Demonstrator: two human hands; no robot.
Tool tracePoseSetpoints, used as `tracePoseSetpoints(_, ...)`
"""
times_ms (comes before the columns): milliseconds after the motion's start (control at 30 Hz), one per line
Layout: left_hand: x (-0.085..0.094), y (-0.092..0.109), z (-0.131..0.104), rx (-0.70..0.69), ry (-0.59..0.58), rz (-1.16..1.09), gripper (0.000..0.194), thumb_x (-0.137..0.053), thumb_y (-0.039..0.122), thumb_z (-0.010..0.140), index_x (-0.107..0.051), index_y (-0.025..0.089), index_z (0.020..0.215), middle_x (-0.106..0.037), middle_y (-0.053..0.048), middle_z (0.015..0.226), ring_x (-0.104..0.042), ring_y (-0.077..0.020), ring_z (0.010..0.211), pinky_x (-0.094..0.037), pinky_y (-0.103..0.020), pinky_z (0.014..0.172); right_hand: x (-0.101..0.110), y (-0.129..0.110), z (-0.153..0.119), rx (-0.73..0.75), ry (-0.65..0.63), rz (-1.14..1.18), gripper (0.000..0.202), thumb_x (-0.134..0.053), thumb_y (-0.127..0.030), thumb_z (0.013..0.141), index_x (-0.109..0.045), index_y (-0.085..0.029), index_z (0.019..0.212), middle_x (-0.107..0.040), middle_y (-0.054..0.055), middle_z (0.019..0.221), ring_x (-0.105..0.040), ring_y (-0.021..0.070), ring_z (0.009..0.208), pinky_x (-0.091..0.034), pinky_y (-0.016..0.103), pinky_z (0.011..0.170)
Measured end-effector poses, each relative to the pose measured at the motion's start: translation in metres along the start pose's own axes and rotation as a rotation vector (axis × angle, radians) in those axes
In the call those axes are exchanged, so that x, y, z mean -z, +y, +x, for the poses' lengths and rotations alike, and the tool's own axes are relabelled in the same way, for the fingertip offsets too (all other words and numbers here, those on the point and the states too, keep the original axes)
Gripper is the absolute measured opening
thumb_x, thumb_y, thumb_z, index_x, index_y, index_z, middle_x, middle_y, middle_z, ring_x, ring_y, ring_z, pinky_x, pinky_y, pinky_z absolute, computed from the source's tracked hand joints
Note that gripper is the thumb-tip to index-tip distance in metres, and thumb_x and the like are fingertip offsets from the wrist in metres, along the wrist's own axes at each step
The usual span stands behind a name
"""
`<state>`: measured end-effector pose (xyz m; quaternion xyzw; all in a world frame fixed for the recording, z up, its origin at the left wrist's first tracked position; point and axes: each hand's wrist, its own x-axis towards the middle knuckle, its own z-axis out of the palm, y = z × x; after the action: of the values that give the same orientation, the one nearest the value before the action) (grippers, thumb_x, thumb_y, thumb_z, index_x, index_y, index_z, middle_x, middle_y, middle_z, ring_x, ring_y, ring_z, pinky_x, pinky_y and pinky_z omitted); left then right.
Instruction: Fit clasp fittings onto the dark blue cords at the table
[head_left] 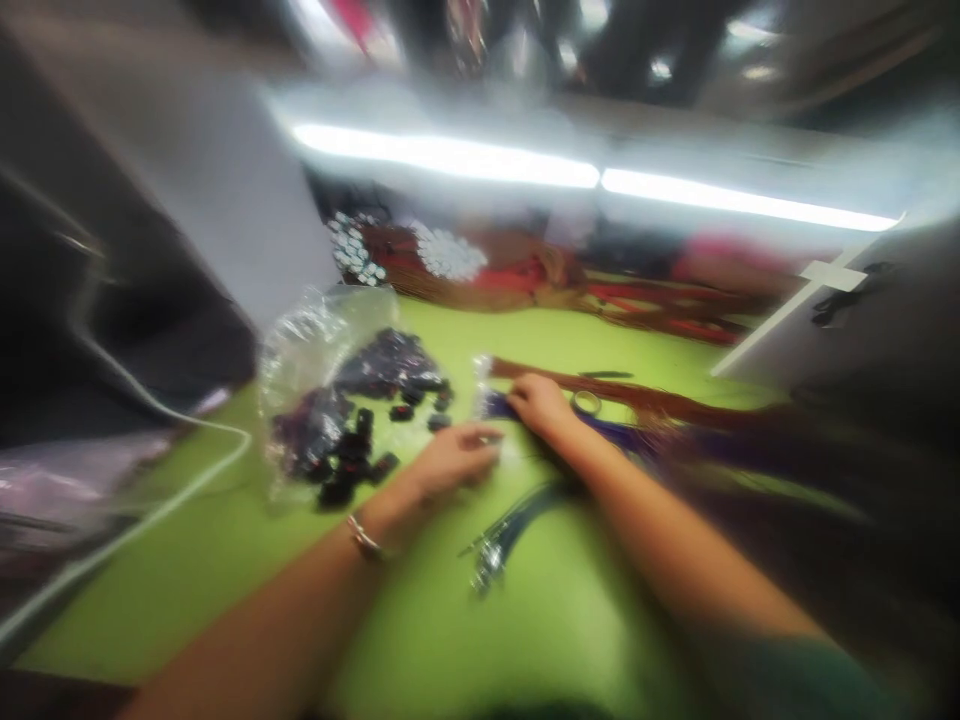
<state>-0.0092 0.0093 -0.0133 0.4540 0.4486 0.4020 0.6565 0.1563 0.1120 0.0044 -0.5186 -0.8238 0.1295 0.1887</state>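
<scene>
My right hand (541, 402) has its fingers curled down on a bundle of purple wires (495, 404) near their white-tipped left ends. A brown wire bundle (570, 376) lies just beyond it. To the left, my left hand (457, 455) is over the green table with thumb and fingers drawn together. Whatever is between those fingertips is too blurred to name. Loose black connector housings (360, 450) lie left of this hand, by a clear plastic bag (300, 345) holding more of them. Nearer to me is a dark wire bundle (525, 515) with shiny metal ends.
A roll of tape (586, 403) sits right of my right hand. More wire bundles (510, 280) with white ends lie along the back of the green table (480, 650). A lit tube lamp (450, 155) hangs above, and a white cable (202, 470) runs down the left side.
</scene>
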Motion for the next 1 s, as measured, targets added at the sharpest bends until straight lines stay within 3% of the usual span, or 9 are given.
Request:
tracePoseSetpoints(233, 0.001, -0.001, 0.001, -0.006, 0.009, -0.015, 0.047, -0.072, 0.036, 0.069, -0.060, 0.014, 0.108, -0.059, -0.002, 0.070, -0.052, -0.0081, 0.053, -0.039, -0.021, 0.049, 0.009, -0.003, -0.007, -0.002, 0.106, 0.105, 0.011, -0.056, -0.017, 0.075, -0.065, -0.017, 0.068, -0.065, 0.002, 0.073, -0.053, 0.0135, 0.069, -0.037, 0.024, 0.066)
tracePoseSetpoints(400, -0.003, 0.005, -0.001, -0.021, 0.060, -0.142, 0.043, -0.075, 0.029, 0.066, -0.060, 0.014, 0.104, -0.065, -0.005, 0.078, -0.060, -0.0119, 0.064, -0.044, -0.023, 0.057, 0.024, -0.016, -0.042, 0.021, 0.126, 0.086, 0.018, -0.049, -0.021, 0.081, -0.062, -0.017, 0.069, -0.062, 0.002, 0.067, -0.049, 0.0123, 0.061, -0.032, 0.023, 0.058)
tracePoseSetpoints(600, -0.009, 0.007, -0.005, 0.023, -0.022, -0.269, 0.044, -0.075, 0.022, 0.068, -0.059, 0.013, 0.108, -0.070, -0.009, 0.085, -0.066, -0.0176, 0.075, -0.051, -0.030, 0.070, 0.028, -0.019, -0.079, -0.004, 0.118, 0.100, 0.018, -0.047, -0.025, 0.081, -0.064, -0.020, 0.076, -0.064, 0.000, 0.068, -0.051, 0.0116, 0.061, -0.031, 0.022, 0.059)
tracePoseSetpoints(1000, -0.009, 0.004, 0.000, 0.041, -0.025, -0.315, 0.039, -0.074, 0.014, 0.069, -0.061, 0.013, 0.105, -0.072, -0.009, 0.088, -0.068, -0.0196, 0.084, -0.052, -0.033, 0.081, 0.029, -0.021, -0.075, -0.004, -0.113, 0.139, 0.023, -0.047, -0.028, 0.079, -0.065, -0.019, 0.069, -0.063, 0.000, 0.067, -0.045, 0.0100, 0.057, -0.024, 0.023, 0.054)
